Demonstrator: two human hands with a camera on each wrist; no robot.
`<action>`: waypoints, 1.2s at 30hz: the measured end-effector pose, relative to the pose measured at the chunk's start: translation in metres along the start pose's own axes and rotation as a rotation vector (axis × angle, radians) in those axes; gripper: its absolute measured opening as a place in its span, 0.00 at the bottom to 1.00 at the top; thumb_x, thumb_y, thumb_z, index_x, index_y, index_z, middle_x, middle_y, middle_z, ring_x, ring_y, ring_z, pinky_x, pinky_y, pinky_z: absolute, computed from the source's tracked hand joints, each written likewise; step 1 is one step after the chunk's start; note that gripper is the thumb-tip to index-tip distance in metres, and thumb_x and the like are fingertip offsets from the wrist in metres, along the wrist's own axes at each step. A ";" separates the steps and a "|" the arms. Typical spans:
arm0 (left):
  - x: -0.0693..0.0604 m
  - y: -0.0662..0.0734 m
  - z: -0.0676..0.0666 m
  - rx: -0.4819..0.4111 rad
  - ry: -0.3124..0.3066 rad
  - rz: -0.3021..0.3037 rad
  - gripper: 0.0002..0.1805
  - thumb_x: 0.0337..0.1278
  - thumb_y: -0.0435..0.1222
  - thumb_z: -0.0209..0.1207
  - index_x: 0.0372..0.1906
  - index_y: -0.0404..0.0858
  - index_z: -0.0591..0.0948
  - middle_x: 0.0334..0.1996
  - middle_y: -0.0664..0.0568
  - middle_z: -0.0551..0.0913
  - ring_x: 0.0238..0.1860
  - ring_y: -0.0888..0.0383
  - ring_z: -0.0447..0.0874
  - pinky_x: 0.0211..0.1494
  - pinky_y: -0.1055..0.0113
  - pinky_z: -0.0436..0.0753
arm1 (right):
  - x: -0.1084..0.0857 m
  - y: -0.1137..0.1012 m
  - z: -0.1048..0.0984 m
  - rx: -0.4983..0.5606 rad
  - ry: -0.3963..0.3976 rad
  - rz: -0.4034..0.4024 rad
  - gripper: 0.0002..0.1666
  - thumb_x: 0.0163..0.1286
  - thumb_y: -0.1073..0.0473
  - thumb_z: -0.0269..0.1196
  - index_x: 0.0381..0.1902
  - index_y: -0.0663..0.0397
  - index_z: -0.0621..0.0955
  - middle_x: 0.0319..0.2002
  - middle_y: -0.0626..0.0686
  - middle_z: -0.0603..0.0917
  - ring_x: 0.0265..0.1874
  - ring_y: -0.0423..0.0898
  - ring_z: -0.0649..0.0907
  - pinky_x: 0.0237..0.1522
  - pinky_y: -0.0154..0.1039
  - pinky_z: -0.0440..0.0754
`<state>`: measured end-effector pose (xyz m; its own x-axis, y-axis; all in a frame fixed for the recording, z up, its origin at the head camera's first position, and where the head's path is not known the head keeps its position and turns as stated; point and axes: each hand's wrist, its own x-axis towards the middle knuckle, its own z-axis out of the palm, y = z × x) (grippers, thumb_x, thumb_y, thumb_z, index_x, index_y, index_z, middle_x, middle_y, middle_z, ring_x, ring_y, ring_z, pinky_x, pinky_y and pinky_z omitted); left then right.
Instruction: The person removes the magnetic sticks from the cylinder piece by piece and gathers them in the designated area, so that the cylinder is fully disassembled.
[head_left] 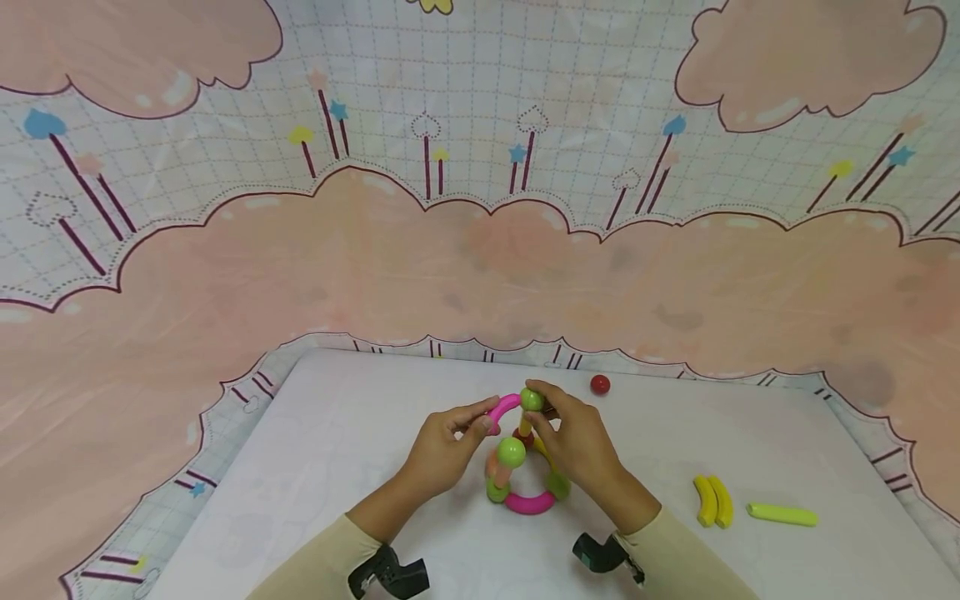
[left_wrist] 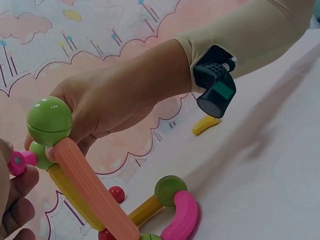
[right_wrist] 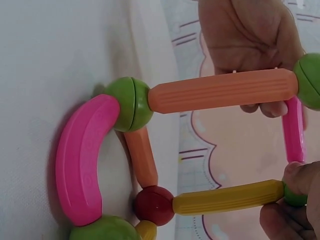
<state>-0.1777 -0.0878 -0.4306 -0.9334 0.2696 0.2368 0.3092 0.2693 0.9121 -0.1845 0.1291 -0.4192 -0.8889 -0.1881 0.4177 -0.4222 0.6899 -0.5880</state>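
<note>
At lower centre, the left hand [head_left: 441,448] pinches a pink stick [head_left: 506,404]. The right hand [head_left: 587,437] grips a green ball [head_left: 532,400], seemingly touching it.

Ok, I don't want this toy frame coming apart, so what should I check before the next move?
1. Left hand holds the raised pink piece: ok.
2. Right hand pinches the gripped green ball atop the yellow stick: ok.
3. Raised pink piece meets that ball: ok in the head view; how firmly, cannot tell.
4. Its free end joined to the other top green ball: not ok, they are apart.
5. That other ball seated on the orange stick: ok, they meet.
6. Loose red ball, two yellow curved pieces and light-green stick away from the frame: ok.
</note>
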 end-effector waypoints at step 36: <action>-0.026 -0.035 -0.028 -0.026 0.032 -0.164 0.17 0.69 0.35 0.64 0.60 0.42 0.82 0.40 0.53 0.90 0.41 0.50 0.88 0.40 0.68 0.82 | -0.001 0.003 0.000 0.006 -0.016 0.040 0.31 0.65 0.64 0.73 0.65 0.54 0.78 0.45 0.52 0.88 0.43 0.51 0.88 0.44 0.46 0.87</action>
<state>-0.1697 -0.1298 -0.4589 -0.9763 0.1947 0.0940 0.1477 0.2829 0.9477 -0.1847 0.1311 -0.4217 -0.9079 -0.1711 0.3826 -0.3869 0.6931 -0.6082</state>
